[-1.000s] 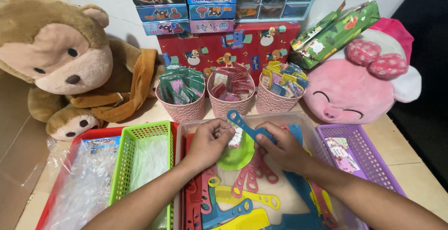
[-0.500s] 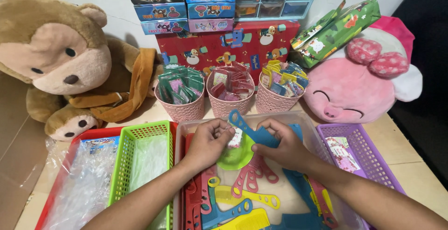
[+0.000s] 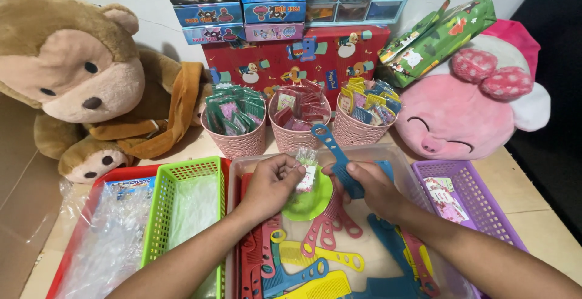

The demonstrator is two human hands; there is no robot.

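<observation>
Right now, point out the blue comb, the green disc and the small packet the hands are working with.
blue comb point(image 3: 337, 156): head view, on its handle above the right hand.
green disc point(image 3: 310, 202): head view, on its bare lower face.
small packet point(image 3: 307, 176): head view, on its middle, beside the left hand's fingertips.

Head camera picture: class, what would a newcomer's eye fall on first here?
A big brown plush monkey sits at the left and a pink plush pig at the right. Between them, the left hand pinches a small packet while the right hand holds a blue comb.
</observation>
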